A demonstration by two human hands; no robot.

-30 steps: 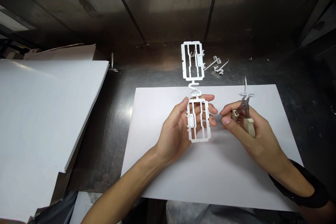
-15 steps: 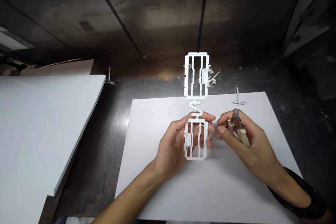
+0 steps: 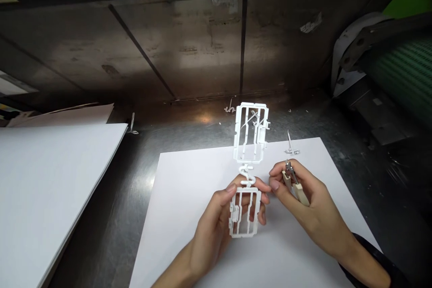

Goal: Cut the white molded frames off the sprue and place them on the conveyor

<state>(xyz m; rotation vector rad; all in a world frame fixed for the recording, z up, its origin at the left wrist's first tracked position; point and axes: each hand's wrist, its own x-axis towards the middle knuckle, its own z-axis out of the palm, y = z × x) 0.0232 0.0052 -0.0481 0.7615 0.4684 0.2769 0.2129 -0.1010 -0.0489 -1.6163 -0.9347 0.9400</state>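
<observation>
My left hand (image 3: 216, 225) grips a white moulded plastic part (image 3: 251, 162) near its middle, thumb in front and fingers behind. Two rectangular slotted frames make up the part, joined by an S-shaped runner (image 3: 247, 175); the far frame points away from me above the paper's back edge. In my right hand (image 3: 310, 198) rests a pair of small nippers (image 3: 296, 184) with beige handles, their metal jaws pointing up and away. The right fingertips are just right of the left fingers, and the nippers are apart from the plastic part.
Beneath my hands lies a white sheet (image 3: 175, 198) on a metal bench (image 3: 111, 216). White plastic scraps (image 3: 291, 148) lie at the sheet's back edge and beyond it. A stack of white boards (image 3: 60, 180) stands at left. A metal wall (image 3: 202, 54) rises behind; dark machinery (image 3: 367, 94) is at right.
The camera view has tilted up, so the scene sits lower and more wall and yellow labels show. The far end of the plastic part has tipped slightly. Both holds are unchanged.
</observation>
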